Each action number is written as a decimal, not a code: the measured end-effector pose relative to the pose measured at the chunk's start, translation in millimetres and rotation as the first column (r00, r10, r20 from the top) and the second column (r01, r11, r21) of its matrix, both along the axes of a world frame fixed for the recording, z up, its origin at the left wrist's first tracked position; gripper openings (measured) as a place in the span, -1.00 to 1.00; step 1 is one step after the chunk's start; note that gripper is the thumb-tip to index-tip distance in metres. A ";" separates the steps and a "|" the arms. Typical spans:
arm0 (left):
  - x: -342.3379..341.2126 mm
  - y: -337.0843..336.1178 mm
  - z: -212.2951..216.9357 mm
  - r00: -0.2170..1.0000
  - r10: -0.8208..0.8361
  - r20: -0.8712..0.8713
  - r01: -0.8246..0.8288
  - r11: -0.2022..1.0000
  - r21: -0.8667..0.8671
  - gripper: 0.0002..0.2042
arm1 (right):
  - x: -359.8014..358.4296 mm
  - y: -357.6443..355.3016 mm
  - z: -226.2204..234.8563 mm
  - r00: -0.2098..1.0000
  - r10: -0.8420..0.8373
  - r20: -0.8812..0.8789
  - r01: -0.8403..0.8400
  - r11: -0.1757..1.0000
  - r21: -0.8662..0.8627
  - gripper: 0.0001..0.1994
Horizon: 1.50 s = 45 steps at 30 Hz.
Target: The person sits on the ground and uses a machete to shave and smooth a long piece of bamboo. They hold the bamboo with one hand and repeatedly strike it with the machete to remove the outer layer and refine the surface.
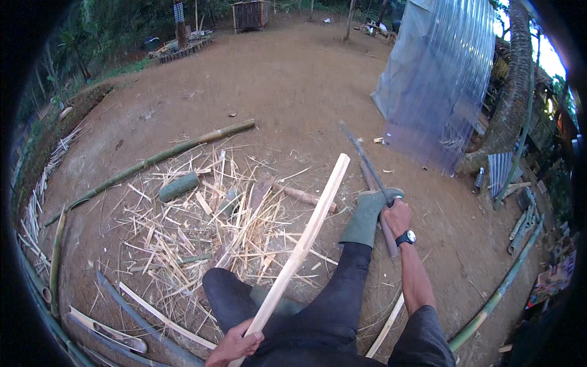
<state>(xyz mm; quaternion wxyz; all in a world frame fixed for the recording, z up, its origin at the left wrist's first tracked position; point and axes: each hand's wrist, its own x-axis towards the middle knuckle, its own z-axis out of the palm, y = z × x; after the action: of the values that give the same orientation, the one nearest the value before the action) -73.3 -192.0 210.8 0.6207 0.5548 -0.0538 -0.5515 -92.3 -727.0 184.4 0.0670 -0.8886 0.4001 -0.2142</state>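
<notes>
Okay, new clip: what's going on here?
A person outdoors grips a long pale strip near its lower end in the left hand. The right hand holds a long blade, apart from the strip. Pale splinters litter the ground ahead, with a short green bamboo piece among them and a bamboo pole beyond.

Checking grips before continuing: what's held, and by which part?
Left hand: pale strip, by its near end. Right hand: long knife, by its handle end.

Strip [299, 244] in left hand [239, 344], knife [365, 156] in right hand [397, 215] — shavings [241, 235] ahead-left, pole [159, 160] beyond them, upright sheet [440, 73] far right
</notes>
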 end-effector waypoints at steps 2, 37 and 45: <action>-3.7 0.1 -1.2 0.999 0.029 0.029 -0.030 0.999 0.029 -0.60 | -5.3 2.9 1.4 0.999 -0.020 0.032 0.020 1.000 -0.004 -0.77; 12.5 -23.3 7.7 0.749 -0.044 0.661 -0.159 0.957 0.243 -0.53 | -18.7 83.0 -9.4 0.837 0.509 -0.201 -0.538 0.831 -0.138 -0.80; 2.7 -21.0 -19.1 0.802 -0.007 0.597 -0.125 0.976 0.179 -0.59 | 1.3 -24.3 -19.0 0.989 0.009 0.145 -0.023 0.995 0.100 -0.84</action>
<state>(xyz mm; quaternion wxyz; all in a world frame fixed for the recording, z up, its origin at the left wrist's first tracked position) -70.6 -213.0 191.7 0.5277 0.7628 -0.1695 -0.3330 -91.0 -751.3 165.4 0.1425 -0.8694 0.3974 -0.2566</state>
